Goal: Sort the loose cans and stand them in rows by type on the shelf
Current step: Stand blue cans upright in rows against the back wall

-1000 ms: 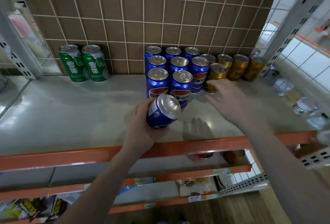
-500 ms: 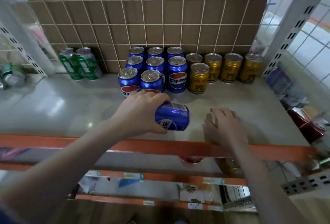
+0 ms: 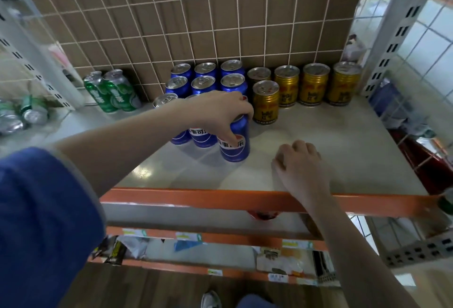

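Note:
My left hand (image 3: 220, 111) grips the top of a blue cola can (image 3: 235, 144) that stands upright on the grey shelf (image 3: 343, 150), at the front right of the block of blue cans (image 3: 206, 79). To its right stand several gold cans (image 3: 266, 103) in a row against the back wall. Two green cans (image 3: 115, 92) stand at the back left. My right hand (image 3: 299, 168) rests on the shelf near the front edge with its fingers loosely curled, holding nothing.
An orange rail (image 3: 245, 201) edges the shelf front. A white upright post (image 3: 402, 28) rises at the right, with wire mesh and bagged goods beyond it. More green cans (image 3: 29, 114) lie on the neighbouring shelf at the left. Packets sit on the lower shelves.
My left hand turned the blue can from lying sideways to upright and set it at the front right of the blue block. My right hand stayed on the shelf.

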{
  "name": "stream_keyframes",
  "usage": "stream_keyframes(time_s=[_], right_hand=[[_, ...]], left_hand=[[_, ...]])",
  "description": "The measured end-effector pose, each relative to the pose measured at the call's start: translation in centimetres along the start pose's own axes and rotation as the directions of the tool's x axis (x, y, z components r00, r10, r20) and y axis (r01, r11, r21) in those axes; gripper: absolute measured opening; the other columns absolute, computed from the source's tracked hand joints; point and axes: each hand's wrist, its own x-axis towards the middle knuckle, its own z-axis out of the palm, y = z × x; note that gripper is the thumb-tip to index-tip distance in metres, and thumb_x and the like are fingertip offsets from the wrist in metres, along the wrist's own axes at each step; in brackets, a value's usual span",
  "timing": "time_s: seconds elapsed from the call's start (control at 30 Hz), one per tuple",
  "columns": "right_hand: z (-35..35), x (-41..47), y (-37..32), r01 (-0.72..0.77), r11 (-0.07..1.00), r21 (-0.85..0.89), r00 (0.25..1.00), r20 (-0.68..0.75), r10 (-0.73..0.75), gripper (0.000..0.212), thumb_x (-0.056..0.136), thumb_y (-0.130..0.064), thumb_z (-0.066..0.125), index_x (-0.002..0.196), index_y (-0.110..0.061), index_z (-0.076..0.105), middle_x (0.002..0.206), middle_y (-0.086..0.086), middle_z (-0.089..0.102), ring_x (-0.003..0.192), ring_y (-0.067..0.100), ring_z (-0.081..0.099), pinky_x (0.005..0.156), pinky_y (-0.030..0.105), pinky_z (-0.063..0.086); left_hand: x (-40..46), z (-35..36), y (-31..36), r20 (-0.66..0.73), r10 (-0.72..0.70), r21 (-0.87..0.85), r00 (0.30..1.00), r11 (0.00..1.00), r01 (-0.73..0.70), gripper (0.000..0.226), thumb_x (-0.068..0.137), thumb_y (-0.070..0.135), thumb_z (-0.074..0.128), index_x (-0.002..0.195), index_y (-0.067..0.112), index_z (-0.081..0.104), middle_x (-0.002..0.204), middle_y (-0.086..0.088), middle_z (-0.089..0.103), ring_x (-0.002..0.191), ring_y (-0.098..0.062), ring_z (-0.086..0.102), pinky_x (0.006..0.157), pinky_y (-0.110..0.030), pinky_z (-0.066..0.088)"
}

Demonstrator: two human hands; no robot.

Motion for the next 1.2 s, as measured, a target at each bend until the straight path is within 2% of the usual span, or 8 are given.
stream_keyframes(time_s=[0.13, 0.37, 0.67, 0.77, 0.83, 0.97, 1.07, 1.2], right_hand=[[0.5, 0.3, -0.3, 0.015, 0.999, -0.041, 0.999, -0.029, -0.016, 0.028, 0.090, -0.033, 0.049, 0.102, -0.010, 0.061, 0.100, 0.011, 0.057, 0.096, 0.029, 0.052, 0.080, 0.038, 0.044], [1.4, 0.4, -0.2, -0.007, 0.996, -0.089, 0.985, -0.174, -0.009, 0.015, 0.076, -0.020, 0.065, 0.078, -0.005, 0.065, 0.073, 0.012, 0.056, 0.069, 0.031, 0.054, 0.058, 0.034, 0.046], [2.0, 0.4, 0.0, 0.022, 0.995, -0.094, 0.977, -0.207, -0.041, 0.017, 0.078, -0.021, 0.068, 0.083, -0.005, 0.064, 0.075, 0.012, 0.057, 0.070, 0.030, 0.055, 0.060, 0.036, 0.048], [1.9, 0.1, -0.3, 0.008, 1.000, -0.013, 0.972, -0.233, -0.011, 0.017, 0.080, -0.021, 0.067, 0.087, -0.006, 0.064, 0.080, 0.012, 0.059, 0.075, 0.031, 0.056, 0.063, 0.037, 0.048], [1.8, -0.4, -1.2, 0.004, 0.998, 0.070, 0.964, -0.266, 0.015, 0.022, 0.081, -0.021, 0.067, 0.096, -0.006, 0.065, 0.089, 0.014, 0.063, 0.083, 0.033, 0.059, 0.069, 0.040, 0.050], [2.1, -2.0, -4.2, 0.027, 0.990, 0.137, 0.956, -0.294, 0.015, 0.037, 0.082, -0.024, 0.068, 0.112, -0.005, 0.062, 0.105, 0.015, 0.063, 0.100, 0.034, 0.059, 0.082, 0.043, 0.050], [2.5, -3.0, -7.1, 0.046, 0.988, 0.147, 0.948, -0.319, 0.003, 0.036, 0.086, -0.029, 0.059, 0.113, -0.005, 0.060, 0.108, 0.014, 0.061, 0.104, 0.032, 0.058, 0.085, 0.042, 0.050], [3.2, -4.0, -12.6, 0.109, 0.982, 0.151, 0.948, -0.314, -0.057, 0.042, 0.084, -0.026, 0.066, 0.119, -0.003, 0.059, 0.112, 0.016, 0.059, 0.107, 0.033, 0.057, 0.089, 0.043, 0.051]], left_hand=[[0.8, -0.2, -1.3, -0.011, -0.006, -0.007, 1.000, 1.000, 0.006, 0.055, 0.079, 0.043, 0.070, 0.126, 0.029, 0.045, 0.114, 0.005, 0.042, 0.097, -0.012, 0.041, 0.074, -0.025, 0.035], [1.3, 0.5, -2.2, -0.246, -0.074, 0.004, 0.966, 0.997, 0.077, 0.061, 0.074, 0.046, 0.073, 0.125, 0.024, 0.048, 0.121, 0.001, 0.056, 0.108, -0.019, 0.051, 0.077, -0.029, 0.045], [1.0, 1.3, -1.8, -0.324, -0.138, 0.088, 0.936, 0.981, 0.175, 0.071, 0.079, 0.047, 0.069, 0.139, 0.023, 0.040, 0.143, -0.003, 0.042, 0.126, -0.024, 0.039, 0.096, -0.038, 0.040], [-0.1, 1.8, -1.0, -0.357, -0.198, -0.020, 0.913, 0.979, 0.205, 0.072, 0.083, 0.046, 0.064, 0.144, 0.022, 0.033, 0.148, -0.002, 0.036, 0.132, -0.023, 0.034, 0.103, -0.037, 0.034], [-1.5, 3.0, -0.2, -0.452, -0.259, -0.123, 0.854, 0.966, 0.227, 0.068, 0.085, 0.045, 0.062, 0.143, 0.021, 0.035, 0.147, -0.002, 0.038, 0.135, -0.023, 0.032, 0.106, -0.039, 0.032], [-5.8, 7.2, 0.8, -0.660, -0.405, -0.259, 0.632, 0.913, 0.315, 0.060, 0.085, 0.035, 0.065, 0.138, 0.016, 0.044, 0.143, -0.007, 0.045, 0.137, -0.027, 0.033, 0.109, -0.043, 0.029], [-9.3, 10.5, 0.1, -0.673, -0.539, -0.371, 0.506, 0.838, 0.399, 0.061, 0.085, 0.033, 0.064, 0.139, 0.013, 0.043, 0.146, -0.009, 0.041, 0.140, -0.028, 0.028, 0.112, -0.042, 0.024], [-14.2, 14.2, -2.7, -0.611, -0.669, -0.464, 0.423, 0.736, 0.493, 0.061, 0.084, 0.029, 0.067, 0.137, 0.008, 0.044, 0.146, -0.017, 0.039, 0.139, -0.035, 0.027, 0.111, -0.049, 0.025]])
